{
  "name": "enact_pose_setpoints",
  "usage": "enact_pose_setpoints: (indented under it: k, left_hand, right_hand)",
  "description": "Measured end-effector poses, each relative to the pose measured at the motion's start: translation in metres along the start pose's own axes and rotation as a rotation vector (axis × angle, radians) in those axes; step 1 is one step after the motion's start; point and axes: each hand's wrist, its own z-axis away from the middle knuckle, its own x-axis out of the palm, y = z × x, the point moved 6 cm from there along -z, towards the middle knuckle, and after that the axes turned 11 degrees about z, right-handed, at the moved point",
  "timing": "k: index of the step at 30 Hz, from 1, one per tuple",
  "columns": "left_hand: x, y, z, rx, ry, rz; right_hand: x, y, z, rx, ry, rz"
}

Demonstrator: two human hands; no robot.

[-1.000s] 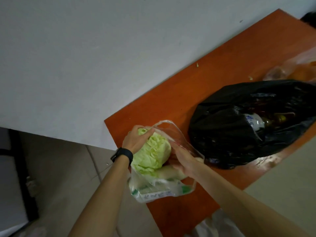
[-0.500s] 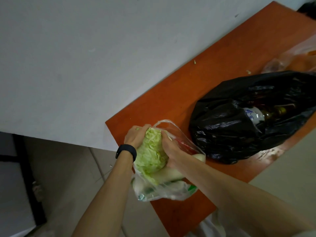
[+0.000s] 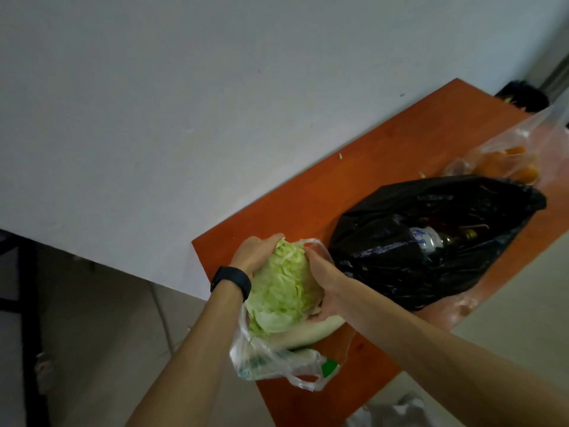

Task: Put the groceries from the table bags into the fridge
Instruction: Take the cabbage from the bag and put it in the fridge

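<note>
A pale green cabbage (image 3: 281, 291) is held between both hands above the near left corner of the orange table (image 3: 378, 167). My left hand (image 3: 255, 252), with a black wristband, grips its left top side. My right hand (image 3: 323, 282) presses its right side. Under it a clear plastic bag (image 3: 277, 362) hangs over the table edge, with a white radish (image 3: 311, 329) and other packets inside. A black bag (image 3: 431, 241) lies to the right with bottles showing through its mouth.
A clear bag of oranges (image 3: 511, 161) sits at the table's far right. A white wall runs along the table's far side. Tiled floor lies left and below. A dark frame (image 3: 27, 303) stands at the left. Another pale bag (image 3: 397, 411) rests below the table's near edge.
The cabbage has come up higher out of the clear bag, and my right hand has shifted from the bag's rim onto the cabbage's right side. The bag has sagged lower.
</note>
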Motion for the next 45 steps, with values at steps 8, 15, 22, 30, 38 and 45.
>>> enact_pose_setpoints:
  k: [8, 15, 22, 30, 38, 45]
  left_hand:
    - [0.012, 0.042, 0.040, 0.050, -0.032, 0.010]
    - [0.037, 0.131, 0.078, 0.184, -0.064, 0.102]
    - [0.115, 0.232, 0.123, 0.343, -0.217, 0.238]
    - [0.284, 0.319, 0.201, 0.581, -0.406, 0.259]
    - [0.490, 0.353, 0.321, 0.675, -0.684, 0.150]
    - [0.648, 0.358, 0.426, 1.021, -1.013, -0.043]
  right_hand:
    - [-0.036, -0.001, 0.038, -0.118, -0.041, -0.039]
    - [-0.100, -0.030, 0.099, -0.446, -0.026, -0.151]
    - [-0.214, -0.049, 0.185, -1.089, 0.266, -0.146]
    - [-0.365, 0.013, 0.268, -1.443, 0.683, -0.359]
    - [-0.546, 0.123, 0.339, -1.418, 1.064, -0.457]
    - [-0.717, 0.233, 0.399, -1.338, 0.989, -0.694]
